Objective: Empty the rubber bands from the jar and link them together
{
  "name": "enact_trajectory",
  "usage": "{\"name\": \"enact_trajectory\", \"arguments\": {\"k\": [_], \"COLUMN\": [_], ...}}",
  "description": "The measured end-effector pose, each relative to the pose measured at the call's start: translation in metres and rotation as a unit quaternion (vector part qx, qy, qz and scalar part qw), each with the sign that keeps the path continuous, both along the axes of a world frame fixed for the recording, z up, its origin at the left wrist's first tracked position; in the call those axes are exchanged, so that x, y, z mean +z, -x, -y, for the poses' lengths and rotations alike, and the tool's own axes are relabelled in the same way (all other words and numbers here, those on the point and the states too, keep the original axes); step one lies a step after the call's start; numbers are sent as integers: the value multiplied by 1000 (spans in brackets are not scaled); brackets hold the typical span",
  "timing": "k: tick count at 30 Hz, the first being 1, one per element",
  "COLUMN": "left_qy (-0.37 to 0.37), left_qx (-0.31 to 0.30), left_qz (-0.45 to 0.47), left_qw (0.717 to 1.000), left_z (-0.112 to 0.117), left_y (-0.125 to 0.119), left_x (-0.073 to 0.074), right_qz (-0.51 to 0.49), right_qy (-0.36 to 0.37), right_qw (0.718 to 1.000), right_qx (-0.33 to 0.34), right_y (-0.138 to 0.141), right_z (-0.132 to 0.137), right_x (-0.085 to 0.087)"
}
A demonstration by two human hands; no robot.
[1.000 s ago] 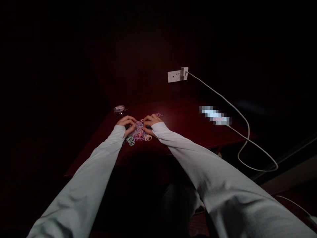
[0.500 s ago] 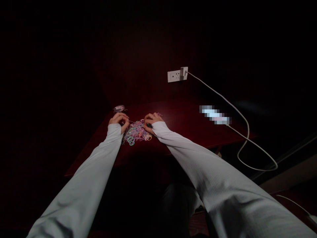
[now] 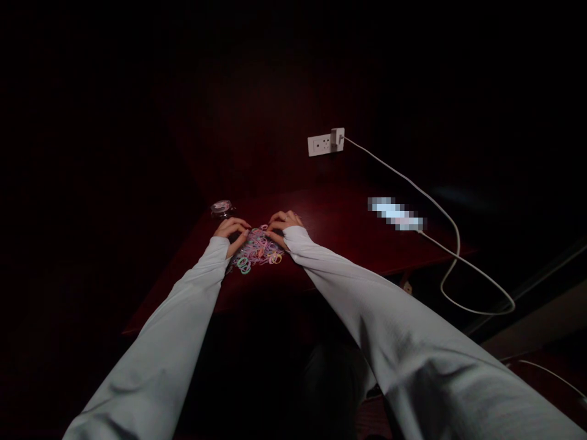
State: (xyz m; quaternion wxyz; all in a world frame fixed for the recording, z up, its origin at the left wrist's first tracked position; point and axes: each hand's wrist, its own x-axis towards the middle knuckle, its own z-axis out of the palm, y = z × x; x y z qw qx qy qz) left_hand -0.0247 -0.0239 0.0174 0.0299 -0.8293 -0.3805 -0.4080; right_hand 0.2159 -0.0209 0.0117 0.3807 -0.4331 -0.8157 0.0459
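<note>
A pile of small colourful elastic hair ties [image 3: 259, 249], mostly pink and purple with some green and yellow, lies on the dark red table [image 3: 334, 214]. At its left edge is my left hand [image 3: 232, 234], thumb and forefinger tips close together over the ties. My right hand [image 3: 284, 225] bends over the upper right side of the pile, its thumb and forefinger also nearly meeting. What either hand pinches is too small to make out. Just beyond my left hand stands a clear round jar [image 3: 222, 208] with a lid-like top.
A white charger [image 3: 337, 137] sits in the wall socket [image 3: 318, 145]. From it a white cable [image 3: 413, 181] loops past the table's right edge to a bright, pixelated device [image 3: 397, 214]. Behind the table rises a dark wall.
My left hand has moved right and nearer the pile, uncovering more of the jar. The thin strand at its fingertips no longer shows. My right hand has shifted slightly, with its fingers now straighter.
</note>
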Motion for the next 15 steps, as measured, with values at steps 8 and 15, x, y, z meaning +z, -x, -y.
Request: {"name": "enact_trajectory", "arguments": {"k": [8,15], "left_qy": [74,162], "left_qx": [234,315], "left_qz": [4,0], "left_qw": [969,935], "left_z": [-13,-14], "left_y": [16,17], "left_x": [-3,-1], "right_qz": [-52,6], "right_qy": [96,130], "right_qw": [952,940], "right_qx": [-287,-315], "right_y": [-36,-48], "right_z": [-13,-23], "right_x": [6,6]}}
